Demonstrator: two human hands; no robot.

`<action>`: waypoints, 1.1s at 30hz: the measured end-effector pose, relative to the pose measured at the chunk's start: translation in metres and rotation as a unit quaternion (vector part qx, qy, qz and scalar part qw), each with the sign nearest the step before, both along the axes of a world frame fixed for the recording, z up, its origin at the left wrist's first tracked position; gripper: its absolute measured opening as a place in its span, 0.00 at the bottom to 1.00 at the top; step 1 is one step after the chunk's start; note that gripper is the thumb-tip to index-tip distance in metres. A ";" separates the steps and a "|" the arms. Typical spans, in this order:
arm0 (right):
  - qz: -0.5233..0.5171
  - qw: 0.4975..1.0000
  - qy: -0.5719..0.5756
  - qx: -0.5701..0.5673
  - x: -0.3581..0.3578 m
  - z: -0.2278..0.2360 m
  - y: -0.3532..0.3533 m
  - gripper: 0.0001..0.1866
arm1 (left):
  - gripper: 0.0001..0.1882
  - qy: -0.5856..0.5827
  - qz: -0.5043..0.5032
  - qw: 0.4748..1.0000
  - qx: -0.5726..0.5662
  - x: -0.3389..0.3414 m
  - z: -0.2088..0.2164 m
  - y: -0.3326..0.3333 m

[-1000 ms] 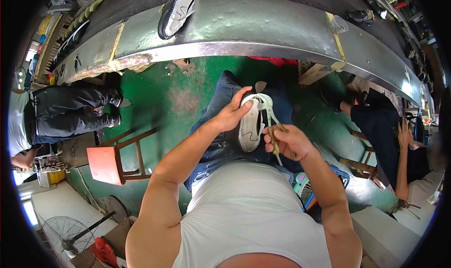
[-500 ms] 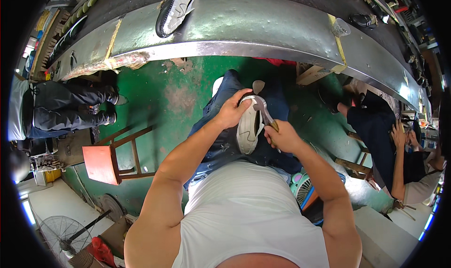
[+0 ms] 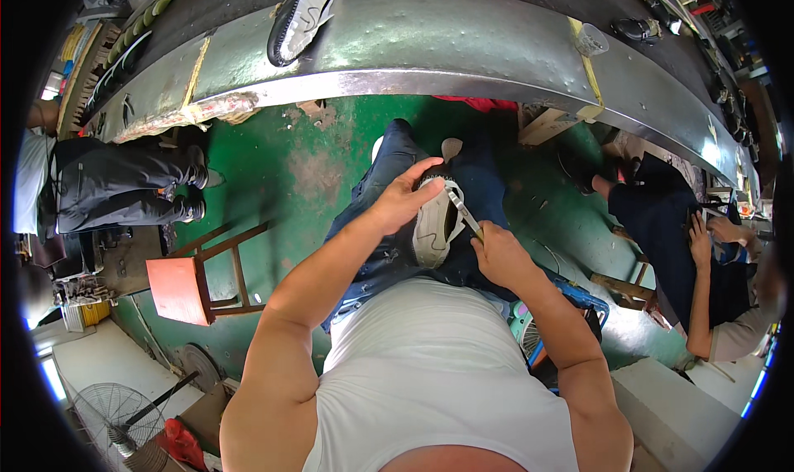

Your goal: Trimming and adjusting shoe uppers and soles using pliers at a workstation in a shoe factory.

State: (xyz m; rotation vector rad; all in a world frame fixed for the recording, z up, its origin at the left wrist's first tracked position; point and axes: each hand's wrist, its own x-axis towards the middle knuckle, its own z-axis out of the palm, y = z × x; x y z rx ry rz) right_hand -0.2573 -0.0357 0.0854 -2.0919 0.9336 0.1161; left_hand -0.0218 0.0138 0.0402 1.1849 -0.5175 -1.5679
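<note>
An off-white shoe with a dark curved line (image 3: 429,236) was held over the lap, above blue denim trousers (image 3: 368,195). One end was grasped by the left hand (image 3: 405,197) and partly covered by its fingers. A silver metal hand tool (image 3: 465,213) was gripped in the right hand (image 3: 503,255), its head set at the same end; exact contact could not be told. Ahead, the dented silver metal worktop (image 3: 430,26) was occupied by a white shoe with a black sole (image 3: 308,19) and a clear plastic cup (image 3: 592,39). A stool with a square orange-red seat (image 3: 178,292) was seen to the left. A mint-green fan (image 3: 523,327) was partly blocked by the right arm. Seated co-worker (image 3: 657,224) seen right.
</note>
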 end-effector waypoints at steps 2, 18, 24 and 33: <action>0.005 1.000 -0.004 -0.013 -0.001 0.002 0.000 0.16 | 0.27 -0.026 0.019 0.999 -0.003 -0.005 -0.005 -0.004; -0.118 0.865 0.010 0.488 -0.132 -0.042 0.031 0.09 | 0.53 -0.456 0.013 0.750 -0.479 0.011 0.104 0.020; -0.162 0.865 -0.078 0.469 -0.144 -0.039 0.026 0.20 | 0.40 -0.364 -0.019 0.861 -0.354 0.007 0.098 0.017; -0.146 0.964 -0.074 0.209 -0.105 -0.008 0.005 0.20 | 0.25 -0.453 -0.239 0.857 0.058 -0.020 -0.002 -0.007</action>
